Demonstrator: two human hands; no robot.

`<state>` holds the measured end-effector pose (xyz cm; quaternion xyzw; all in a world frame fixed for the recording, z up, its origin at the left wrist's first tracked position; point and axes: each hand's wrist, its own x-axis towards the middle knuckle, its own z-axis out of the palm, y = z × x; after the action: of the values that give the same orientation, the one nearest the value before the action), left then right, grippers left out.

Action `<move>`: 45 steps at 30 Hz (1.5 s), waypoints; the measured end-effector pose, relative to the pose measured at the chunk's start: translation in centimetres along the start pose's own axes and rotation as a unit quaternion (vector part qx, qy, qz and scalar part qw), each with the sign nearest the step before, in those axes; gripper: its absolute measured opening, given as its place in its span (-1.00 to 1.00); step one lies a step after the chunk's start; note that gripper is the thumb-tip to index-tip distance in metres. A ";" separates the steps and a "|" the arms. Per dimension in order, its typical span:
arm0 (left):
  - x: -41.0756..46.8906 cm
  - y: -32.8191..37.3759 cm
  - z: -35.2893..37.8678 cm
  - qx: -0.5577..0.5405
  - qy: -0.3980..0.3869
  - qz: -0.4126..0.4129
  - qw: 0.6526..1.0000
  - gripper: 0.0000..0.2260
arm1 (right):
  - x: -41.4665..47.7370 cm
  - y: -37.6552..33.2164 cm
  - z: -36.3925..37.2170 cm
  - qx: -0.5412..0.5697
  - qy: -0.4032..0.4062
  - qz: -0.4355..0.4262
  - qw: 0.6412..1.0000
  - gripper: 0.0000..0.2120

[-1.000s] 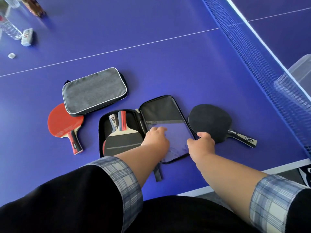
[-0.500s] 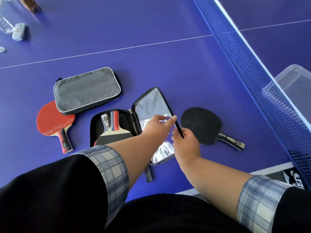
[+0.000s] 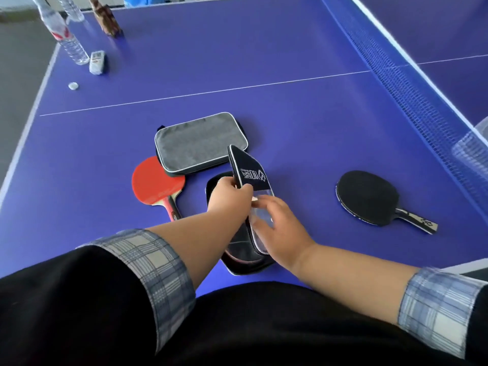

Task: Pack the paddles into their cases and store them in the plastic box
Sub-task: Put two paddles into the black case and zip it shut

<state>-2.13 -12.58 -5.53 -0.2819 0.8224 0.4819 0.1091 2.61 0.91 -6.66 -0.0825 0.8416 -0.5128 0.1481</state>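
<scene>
Two hands on black zip-around paddle case (image 3: 237, 264): my left hand (image 3: 229, 199) grips raised lid (image 3: 247, 167) edge, my right hand (image 3: 285, 231) lies flat on it; black rubber paddle (image 3: 367, 196) well apart, right.

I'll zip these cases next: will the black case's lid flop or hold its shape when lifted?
Probably stiff: the lid stands raised and flat though the left hand grips only its edge. Its clear inner sleeve likely bends; it curves under the right hand.
</scene>
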 end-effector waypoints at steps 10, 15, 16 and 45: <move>3.0 -8.7 -3.6 0.089 -0.105 -0.088 0.987 -0.82 | 2.9 3.3 4.5 -0.263 0.020 0.245 0.933 -0.46; 3.4 -9.8 -2.8 0.116 -0.073 -0.131 0.982 -0.66 | 2.4 4.8 5.7 -0.281 0.001 0.286 0.916 -0.33; 3.4 -10.0 -2.7 0.104 -0.064 -0.146 0.982 -0.60 | 2.3 5.0 6.0 -0.287 0.001 0.287 0.914 -0.32; 4.6 -11.6 5.5 0.455 -0.038 0.283 0.844 -0.41 | 18.6 5.4 -1.7 -0.182 -0.038 0.321 0.929 -0.58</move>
<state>0.22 -13.85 -18.92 0.0630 0.9886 0.0742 0.1145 -15.37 -0.60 -13.74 0.1469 0.8958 -0.2727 0.3188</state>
